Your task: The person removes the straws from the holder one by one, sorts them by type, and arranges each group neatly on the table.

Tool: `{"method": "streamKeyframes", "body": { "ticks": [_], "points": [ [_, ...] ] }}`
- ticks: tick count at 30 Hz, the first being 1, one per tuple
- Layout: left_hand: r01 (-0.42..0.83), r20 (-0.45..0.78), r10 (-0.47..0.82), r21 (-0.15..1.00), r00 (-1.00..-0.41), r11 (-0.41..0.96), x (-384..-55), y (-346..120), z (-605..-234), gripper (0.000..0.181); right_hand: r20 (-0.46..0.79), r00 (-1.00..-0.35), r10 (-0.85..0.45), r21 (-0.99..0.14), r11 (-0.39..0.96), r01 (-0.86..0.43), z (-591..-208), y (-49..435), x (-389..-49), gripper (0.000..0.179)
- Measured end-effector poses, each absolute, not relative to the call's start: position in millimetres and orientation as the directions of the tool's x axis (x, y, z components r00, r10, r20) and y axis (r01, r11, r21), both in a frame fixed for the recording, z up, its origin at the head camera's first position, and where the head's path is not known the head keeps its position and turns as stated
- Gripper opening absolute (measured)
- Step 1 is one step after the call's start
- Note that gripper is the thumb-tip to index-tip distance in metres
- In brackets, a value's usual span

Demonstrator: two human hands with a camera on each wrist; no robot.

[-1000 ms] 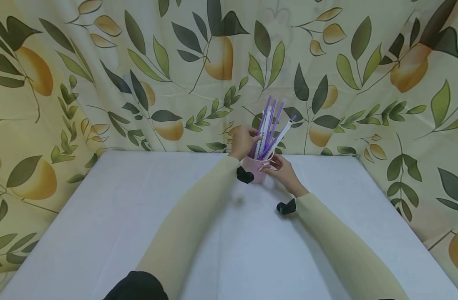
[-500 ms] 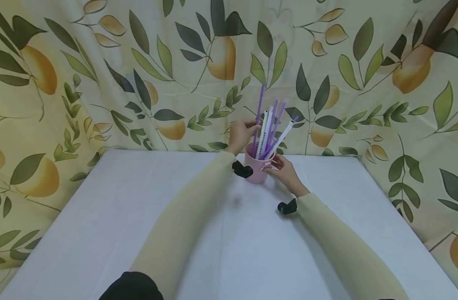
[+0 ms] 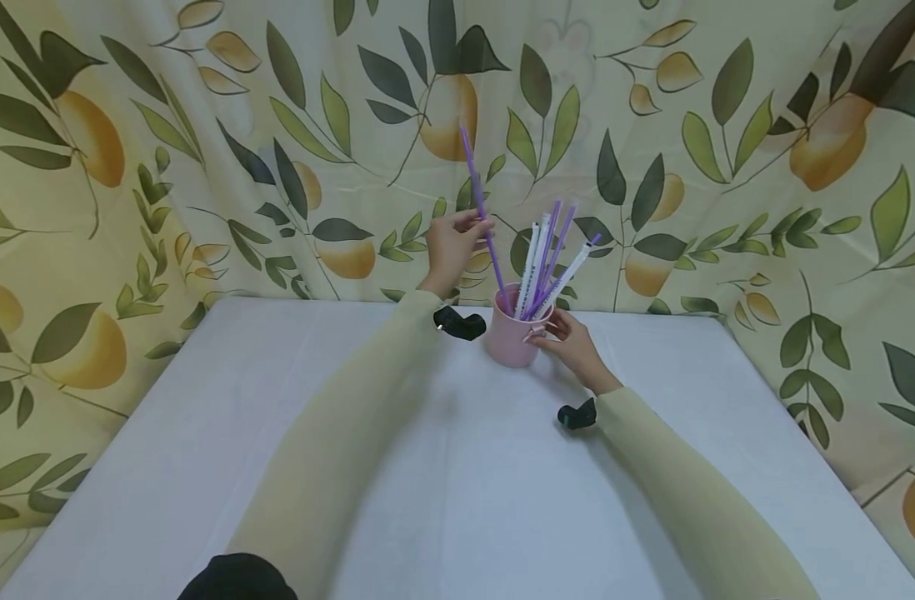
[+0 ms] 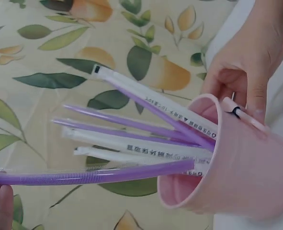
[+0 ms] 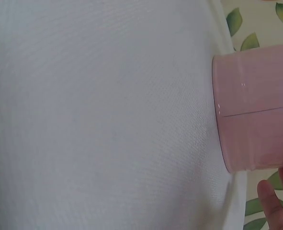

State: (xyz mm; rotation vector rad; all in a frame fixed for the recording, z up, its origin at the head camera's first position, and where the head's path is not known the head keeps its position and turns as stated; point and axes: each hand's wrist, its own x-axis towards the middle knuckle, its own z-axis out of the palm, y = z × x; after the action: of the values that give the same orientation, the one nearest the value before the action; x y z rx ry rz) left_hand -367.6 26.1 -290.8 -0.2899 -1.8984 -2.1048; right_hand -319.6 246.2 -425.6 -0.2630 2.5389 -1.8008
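A pink cup (image 3: 512,340) stands near the table's back edge, holding several purple straws (image 4: 131,117) and white paper-wrapped straws (image 4: 155,99). My left hand (image 3: 454,250) pinches one long purple straw (image 3: 474,177) in the head view, tilted leftward above the cup. Its ridged bend shows in the left wrist view, and its lower end overlaps the cup's mouth there. At the cup's right side, my right hand (image 3: 573,346) grips it by its small handle piece (image 4: 244,115). The right wrist view shows the cup's lower wall and some right fingers (image 5: 274,206).
A white cloth covers the table (image 3: 465,467). Behind it hangs a curtain (image 3: 397,158) printed with leaves and yellow fruit. Dark wrist devices sit on both sleeves.
My left hand has drawn one purple straw up from among the others and moved left with it, tilting it. My right hand stays on the cup.
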Motion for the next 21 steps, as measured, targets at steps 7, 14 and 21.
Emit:
{"method": "streamKeyframes", "body": {
  "ticks": [7,14,21],
  "points": [
    [0.297,0.285,-0.092,0.941,-0.954,-0.163,-353.4,-7.5,-285.8,0.031,0.083,-0.987,-0.139,-0.932,0.34,-0.126,-426.6,246.1,-320.6,0.073],
    [0.212,0.209,-0.035,0.966,-0.977,-0.15,-330.6,-48.1,-293.5,0.03,0.069,-0.987,-0.143,-0.931,0.347,-0.115,-422.6,244.7,-318.7,0.074],
    [0.091,0.092,0.043,0.996,-0.995,-0.023,-302.5,-87.4,-322.2,0.033,0.067,-0.988,-0.137,-0.928,0.355,-0.112,-428.8,246.3,-322.7,0.075]
  ]
}}
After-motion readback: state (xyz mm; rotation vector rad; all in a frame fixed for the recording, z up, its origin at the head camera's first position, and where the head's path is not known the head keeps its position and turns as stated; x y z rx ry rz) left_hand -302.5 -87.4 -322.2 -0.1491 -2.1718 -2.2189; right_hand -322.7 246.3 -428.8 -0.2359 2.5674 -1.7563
